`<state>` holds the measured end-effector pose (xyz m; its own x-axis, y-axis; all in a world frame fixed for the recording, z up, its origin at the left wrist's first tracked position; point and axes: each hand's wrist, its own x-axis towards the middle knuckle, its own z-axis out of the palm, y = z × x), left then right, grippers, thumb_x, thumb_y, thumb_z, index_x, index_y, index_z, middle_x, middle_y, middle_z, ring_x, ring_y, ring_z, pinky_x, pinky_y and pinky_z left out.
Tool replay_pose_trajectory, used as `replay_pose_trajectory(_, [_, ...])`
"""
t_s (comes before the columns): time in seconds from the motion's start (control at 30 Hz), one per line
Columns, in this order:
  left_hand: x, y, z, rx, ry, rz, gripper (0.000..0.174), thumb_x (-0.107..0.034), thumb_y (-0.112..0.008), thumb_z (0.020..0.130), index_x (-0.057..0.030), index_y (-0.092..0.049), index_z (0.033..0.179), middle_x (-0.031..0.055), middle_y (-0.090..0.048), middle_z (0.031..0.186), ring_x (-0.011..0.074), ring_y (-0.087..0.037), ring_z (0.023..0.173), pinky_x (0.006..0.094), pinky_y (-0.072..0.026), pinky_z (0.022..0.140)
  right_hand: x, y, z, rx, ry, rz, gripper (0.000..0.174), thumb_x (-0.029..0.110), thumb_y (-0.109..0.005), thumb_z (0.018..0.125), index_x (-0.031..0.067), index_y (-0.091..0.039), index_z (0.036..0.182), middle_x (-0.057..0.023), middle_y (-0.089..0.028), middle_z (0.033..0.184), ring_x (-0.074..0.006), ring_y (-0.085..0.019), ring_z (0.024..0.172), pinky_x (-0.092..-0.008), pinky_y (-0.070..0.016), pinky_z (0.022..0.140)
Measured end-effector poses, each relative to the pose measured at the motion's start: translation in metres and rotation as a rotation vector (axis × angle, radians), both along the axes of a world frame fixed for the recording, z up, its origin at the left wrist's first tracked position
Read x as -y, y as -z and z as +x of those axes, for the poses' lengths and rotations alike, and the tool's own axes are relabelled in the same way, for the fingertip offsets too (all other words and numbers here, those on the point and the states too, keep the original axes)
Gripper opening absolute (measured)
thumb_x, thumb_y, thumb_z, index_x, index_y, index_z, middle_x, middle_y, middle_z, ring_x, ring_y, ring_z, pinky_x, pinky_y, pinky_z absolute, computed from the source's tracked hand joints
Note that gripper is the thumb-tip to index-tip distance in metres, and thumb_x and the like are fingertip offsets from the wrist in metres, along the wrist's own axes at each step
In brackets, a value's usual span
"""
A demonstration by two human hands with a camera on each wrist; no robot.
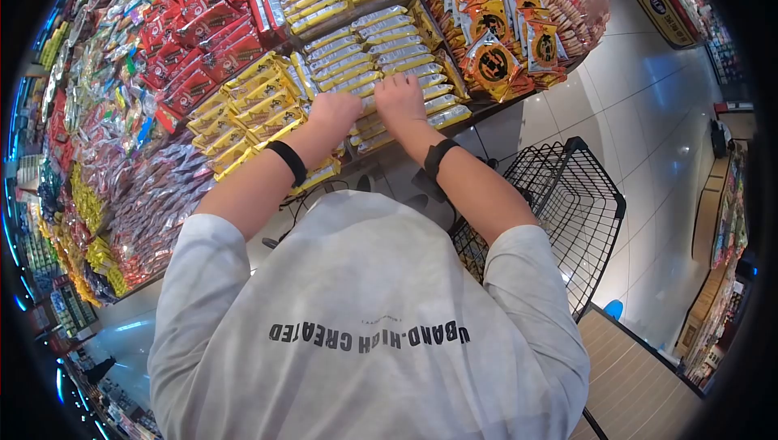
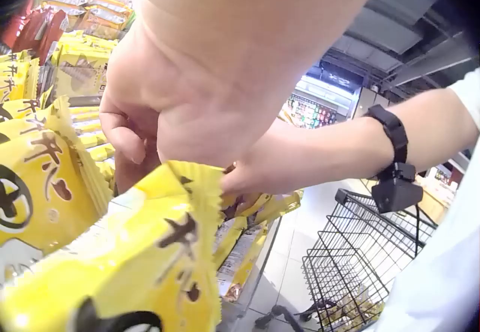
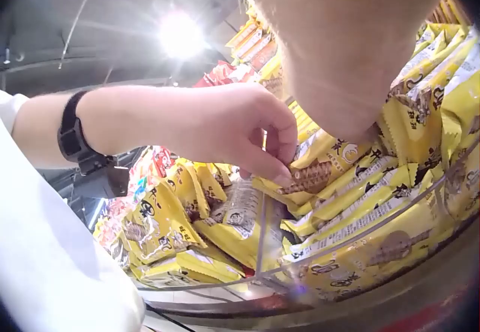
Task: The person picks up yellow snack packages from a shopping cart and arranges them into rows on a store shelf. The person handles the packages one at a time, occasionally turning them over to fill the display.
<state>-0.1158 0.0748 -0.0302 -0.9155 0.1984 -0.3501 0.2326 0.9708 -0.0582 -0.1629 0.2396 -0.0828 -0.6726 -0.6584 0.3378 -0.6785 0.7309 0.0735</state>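
In the head view my left hand [image 1: 336, 112] and right hand [image 1: 399, 101] are side by side over a compartment of yellow-and-silver snack packets [image 1: 413, 57]. The right wrist view shows the left thumb and curled fingers pinching the edge of a yellow snack packet [image 3: 313, 173] in the row. My right hand rests low over the same row, its back uppermost; its fingertips are hidden in every view, and I cannot tell whether they grip a packet. More yellow packets [image 2: 45, 174] stand close beside the left wrist.
A clear divider [image 3: 262, 234] separates the packets. Red packets [image 1: 203, 31] lie to the left, orange packets [image 1: 494, 59] to the right. A black wire shopping cart [image 1: 567, 213] stands at my right, by a cardboard-coloured box or board [image 1: 636, 367].
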Motion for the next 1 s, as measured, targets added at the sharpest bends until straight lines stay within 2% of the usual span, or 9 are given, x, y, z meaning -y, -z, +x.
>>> replay_pose_trajectory(0.17, [-0.001,0.003,0.001,-0.069,0.008,-0.03,0.006,-0.009,-0.068,0.086,-0.0084,-0.073,0.09,0.0136,-0.075,0.093,0.0312,-0.076,0.088,0.042,-0.0598,0.068,-0.006,-0.006,0.001,0.008,-0.004,0.01,0.01,0.014,-0.068,0.076,0.0109,-0.069,0.085,-0.0046,-0.066,0.087,-0.0243,-0.061,0.093,-0.0402,-0.0425,0.086])
replay_pose_trajectory(0.4, [0.002,0.002,0.002,-0.002,0.062,-0.05,0.014,-0.014,-0.067,0.088,-0.0074,-0.07,0.1,0.0135,-0.075,0.096,0.0322,-0.075,0.089,0.0437,-0.0591,0.07,-0.026,-0.024,0.005,0.044,-0.028,-0.059,0.011,0.013,-0.069,0.078,0.01,-0.071,0.088,-0.0062,-0.066,0.09,-0.0257,-0.063,0.095,-0.0414,-0.046,0.088])
replay_pose_trajectory(0.47, [0.004,0.008,0.0,0.003,0.023,-0.011,0.019,-0.02,-0.069,0.088,-0.0074,-0.068,0.102,0.013,-0.074,0.095,0.0335,-0.073,0.089,0.0459,-0.0583,0.072,-0.051,-0.053,0.007,0.392,-0.06,-0.422,0.014,0.017,-0.071,0.084,0.0067,-0.073,0.093,-0.0089,-0.069,0.094,-0.0292,-0.065,0.1,-0.0434,-0.0502,0.09])
replay_pose_trajectory(0.53, [0.004,0.007,0.001,-0.001,0.009,0.009,0.021,-0.024,-0.07,0.088,-0.0076,-0.068,0.101,0.013,-0.073,0.095,0.0339,-0.073,0.089,0.0469,-0.058,0.073,-0.091,-0.082,0.012,0.453,-0.08,-0.759,0.021,0.018,-0.074,0.086,0.0034,-0.072,0.101,-0.0108,-0.07,0.099,-0.0276,-0.068,0.098,-0.0367,-0.0548,0.084])
replay_pose_trajectory(0.67, [-0.008,-0.018,-0.001,0.063,-0.064,0.008,0.031,-0.032,-0.073,0.086,-0.0068,-0.071,0.104,0.0146,-0.074,0.102,0.0342,-0.073,0.097,0.0473,-0.0583,0.079,-0.197,-0.143,0.046,0.697,0.155,-1.173,0.016,0.016,-0.065,0.099,0.0013,-0.071,0.103,-0.006,-0.072,0.095,-0.0127,-0.068,0.084,-0.0279,-0.0548,0.074])
replay_pose_trajectory(0.77, [-0.013,-0.022,-0.004,0.089,-0.083,-0.019,0.035,-0.037,-0.074,0.087,-0.0074,-0.07,0.106,0.0158,-0.074,0.103,0.0357,-0.072,0.095,0.0485,-0.058,0.079,-0.291,-0.141,0.087,0.484,0.348,-1.519,0.016,0.014,-0.062,0.102,0.0004,-0.07,0.104,-0.0067,-0.073,0.095,-0.0119,-0.065,0.085,-0.0285,-0.053,0.08])
replay_pose_trajectory(0.9, [-0.016,-0.018,-0.006,0.065,-0.08,-0.06,0.036,-0.041,-0.073,0.088,-0.0072,-0.068,0.1,0.0176,-0.073,0.096,0.0387,-0.071,0.093,0.0511,-0.0561,0.076,-0.407,-0.086,0.158,0.192,0.7,-1.918,0.015,0.014,-0.063,0.101,-0.0001,-0.067,0.099,-0.0052,-0.069,0.088,-0.0141,-0.064,0.08,-0.0295,-0.0521,0.08])
replay_pose_trajectory(0.97, [-0.012,-0.013,-0.006,0.07,-0.097,-0.01,0.037,-0.042,-0.072,0.089,-0.0066,-0.067,0.097,0.0171,-0.072,0.091,0.0392,-0.07,0.09,0.0514,-0.0538,0.073,-0.445,-0.044,0.196,0.035,0.926,-1.985,0.014,0.014,-0.064,0.099,0.0004,-0.066,0.096,-0.004,-0.066,0.081,-0.0146,-0.063,0.074,-0.0287,-0.0502,0.072])
replay_pose_trajectory(1.0, [-0.01,-0.01,-0.007,0.059,-0.088,-0.008,0.036,-0.042,-0.072,0.089,-0.0067,-0.067,0.096,0.0163,-0.072,0.091,0.039,-0.069,0.089,0.0511,-0.0529,0.073,-0.47,-0.011,0.219,0.104,1.08,-1.998,0.014,0.015,-0.064,0.097,0.001,-0.065,0.094,-0.0045,-0.066,0.078,-0.0144,-0.062,0.07,-0.0285,-0.0481,0.068])
